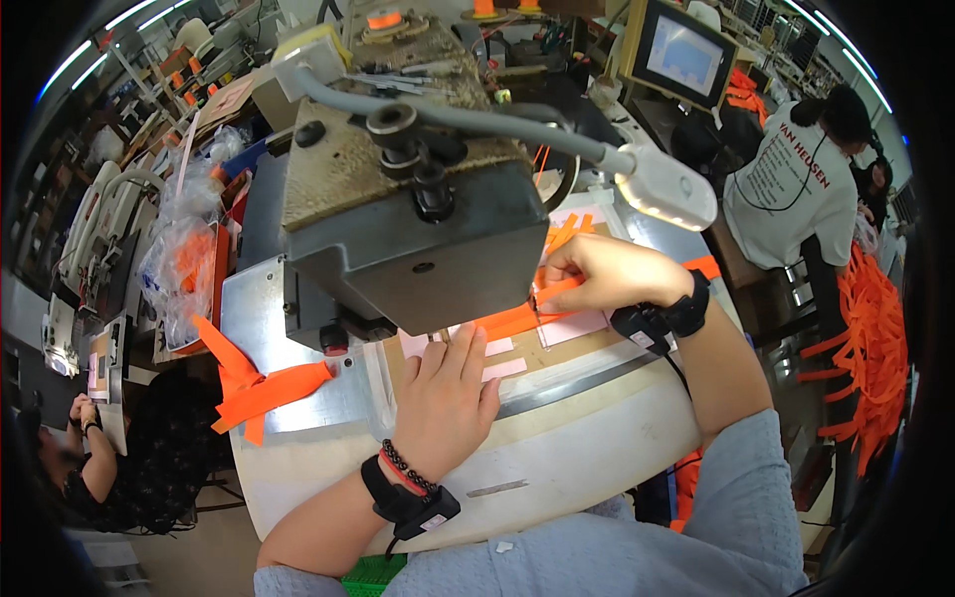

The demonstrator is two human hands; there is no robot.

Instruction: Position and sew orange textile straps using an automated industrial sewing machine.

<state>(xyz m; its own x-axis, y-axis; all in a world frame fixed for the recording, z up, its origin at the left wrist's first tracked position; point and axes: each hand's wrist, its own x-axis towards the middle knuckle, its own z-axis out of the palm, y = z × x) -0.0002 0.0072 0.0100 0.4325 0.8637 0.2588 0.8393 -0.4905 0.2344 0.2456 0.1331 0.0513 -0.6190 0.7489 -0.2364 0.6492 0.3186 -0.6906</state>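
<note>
My left hand (pixel 444 400) lies flat with its fingers stretched out, the tips at the near end of an orange fabric strip (pixel 509 321). That strip lies on a flat brown template (pixel 587 340) with pale pink pieces (pixel 505 369) on it. My right hand (pixel 619 273) is closed in a pinch on an orange strip at the template's right side; whether this is the same strip, I cannot tell. Just ahead of my hands hangs the dark head of a sewing machine (pixel 418 261), which hides the needle area. More orange strips (pixel 571 229) lie beyond my right hand.
Folded orange strips (pixel 274 396) rest on the metal plate at left. A lit lamp (pixel 668 189) on a grey gooseneck hangs above my right hand. A screen (pixel 681 58) stands at back right. One person (pixel 791 184) works at right, another (pixel 139 458) at left.
</note>
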